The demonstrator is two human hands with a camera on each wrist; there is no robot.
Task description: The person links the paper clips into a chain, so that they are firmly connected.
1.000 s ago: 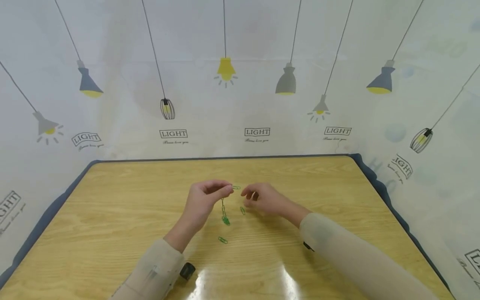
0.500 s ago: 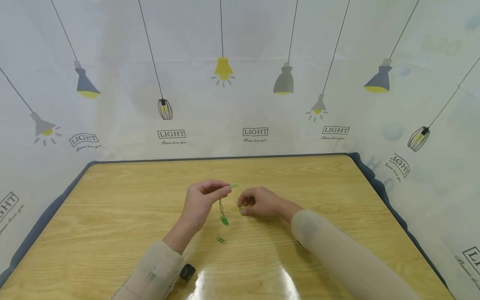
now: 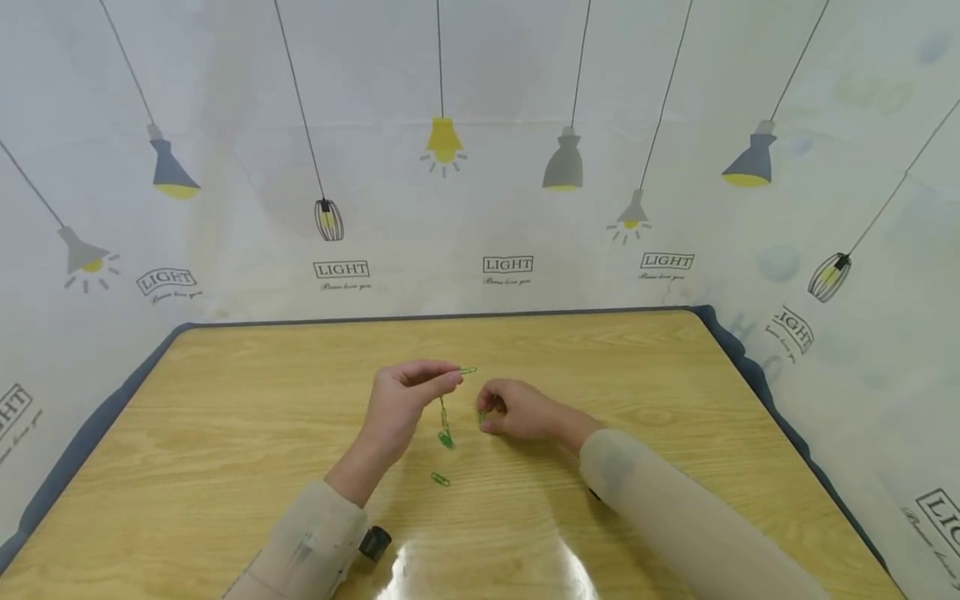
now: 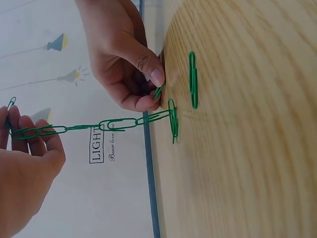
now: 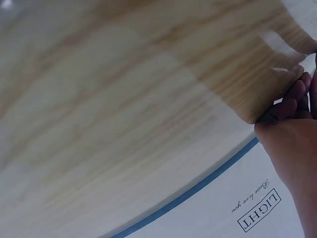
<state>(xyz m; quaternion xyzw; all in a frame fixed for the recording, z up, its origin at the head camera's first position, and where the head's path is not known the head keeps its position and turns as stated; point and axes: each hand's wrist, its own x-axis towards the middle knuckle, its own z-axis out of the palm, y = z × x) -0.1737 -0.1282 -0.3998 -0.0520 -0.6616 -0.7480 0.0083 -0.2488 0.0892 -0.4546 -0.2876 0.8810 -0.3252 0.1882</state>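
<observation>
My left hand [image 3: 397, 402] holds up a chain of green paper clips [image 4: 118, 124], pinching it near its top end between thumb and fingers. One clip of the chain [image 3: 468, 370] sticks out past those fingertips to the right. From the hand the chain hangs down, its lowest links bunched close over the wooden table [image 4: 233, 163]. My right hand [image 3: 527, 410] is low at the tabletop, right of the chain, with thumb and fingers pinching a single green paper clip [image 4: 157, 93]. In the right wrist view that hand [image 5: 292, 109] shows at the right edge, its clip hidden.
Another loose green paper clip [image 3: 440, 479] lies on the table nearer to me, below the hanging chain. A dark blue edge [image 3: 450, 317] borders the table, and a pale wall covering [image 3: 420, 217] printed with lamps rises behind it.
My right hand has come down a little toward me and taken hold of the loose paper clip that lay beside it. My left hand stays almost still with the chain.
</observation>
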